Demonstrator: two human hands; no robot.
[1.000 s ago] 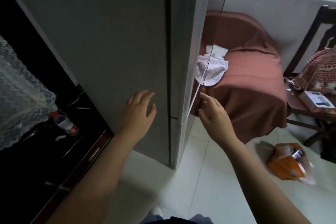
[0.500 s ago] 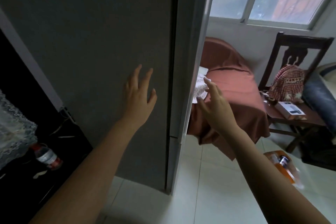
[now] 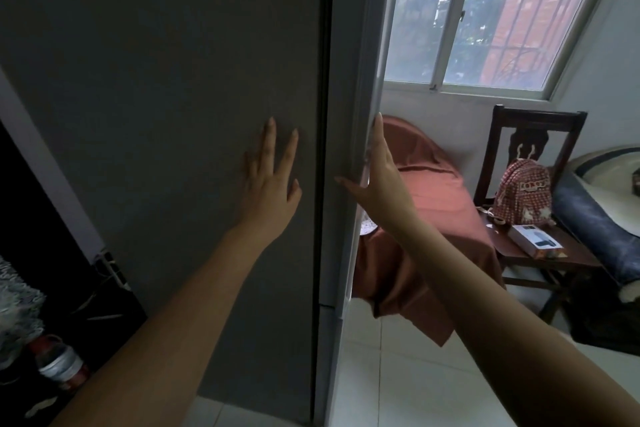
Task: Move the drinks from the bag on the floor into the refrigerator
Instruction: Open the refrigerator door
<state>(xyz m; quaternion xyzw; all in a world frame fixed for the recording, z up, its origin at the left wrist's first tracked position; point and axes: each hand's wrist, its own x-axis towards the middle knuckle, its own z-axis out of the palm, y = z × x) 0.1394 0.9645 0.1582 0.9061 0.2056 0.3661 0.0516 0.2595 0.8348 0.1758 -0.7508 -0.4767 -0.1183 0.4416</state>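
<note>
The left hand, fingers straight, steadies the tall grey refrigerator; the right hand, likewise flat, presses its door edge (probably to open it).

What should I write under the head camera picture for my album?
Left hand flat on the grey refrigerator side, right hand against the door edge.

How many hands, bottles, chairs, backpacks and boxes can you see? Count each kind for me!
hands: 2 (left hand, right hand)
bottle: 1
chair: 1
backpack: 1
box: 1
Total: 6
</note>
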